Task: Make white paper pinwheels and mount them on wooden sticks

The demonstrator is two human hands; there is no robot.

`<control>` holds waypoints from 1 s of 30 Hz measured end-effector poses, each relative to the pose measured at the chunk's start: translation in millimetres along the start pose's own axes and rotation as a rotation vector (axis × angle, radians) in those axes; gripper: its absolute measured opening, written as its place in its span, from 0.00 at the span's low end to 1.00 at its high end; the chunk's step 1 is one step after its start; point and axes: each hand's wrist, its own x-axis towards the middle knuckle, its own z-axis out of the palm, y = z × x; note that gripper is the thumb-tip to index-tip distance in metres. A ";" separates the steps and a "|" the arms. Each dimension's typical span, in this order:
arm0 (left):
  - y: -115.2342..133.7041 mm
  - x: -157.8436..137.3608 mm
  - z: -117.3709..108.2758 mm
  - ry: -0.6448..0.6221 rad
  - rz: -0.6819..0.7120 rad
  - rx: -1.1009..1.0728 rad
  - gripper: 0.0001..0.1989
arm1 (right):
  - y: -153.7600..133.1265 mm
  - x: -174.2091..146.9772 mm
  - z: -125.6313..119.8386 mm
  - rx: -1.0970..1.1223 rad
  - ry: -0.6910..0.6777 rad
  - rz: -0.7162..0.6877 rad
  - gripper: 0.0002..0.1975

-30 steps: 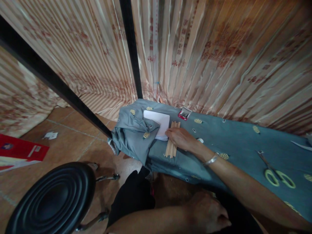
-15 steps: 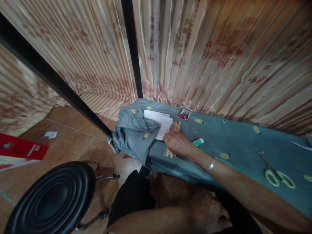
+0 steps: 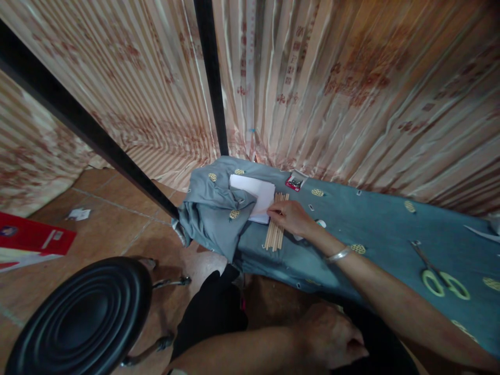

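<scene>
My right hand (image 3: pixel 289 216), with a bracelet at the wrist, reaches over a bundle of thin wooden sticks (image 3: pixel 275 237) on the bench. Its thumb and fingers are pinched together at the right edge of white paper sheets (image 3: pixel 255 194); whether paper is between the fingertips I cannot make out. Part of a white-capped tube (image 3: pixel 321 223) shows beside the wrist, the rest hidden by it. My left hand (image 3: pixel 332 333) rests low over my lap, fingers curled closed, with nothing visible in it.
A grey-blue cloth (image 3: pixel 336 208) with pineapple prints covers the bench, bunched at its left end. Upon it lie a small red box (image 3: pixel 294 182) of small dark pieces and green-handled scissors (image 3: pixel 439 276). A black stool (image 3: pixel 86 317) and dark metal posts (image 3: pixel 213 78) stand left.
The top sheet, skewed before, now lies more evenly on the paper stack. My right hand has shifted slightly right and up, uncovering more of the sticks and hiding more of the tube.
</scene>
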 end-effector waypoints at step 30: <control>0.8 2.9 -8.2 0.014 -0.023 -0.039 0.11 | 7.7 -7.0 -25.0 0.196 0.312 0.069 0.08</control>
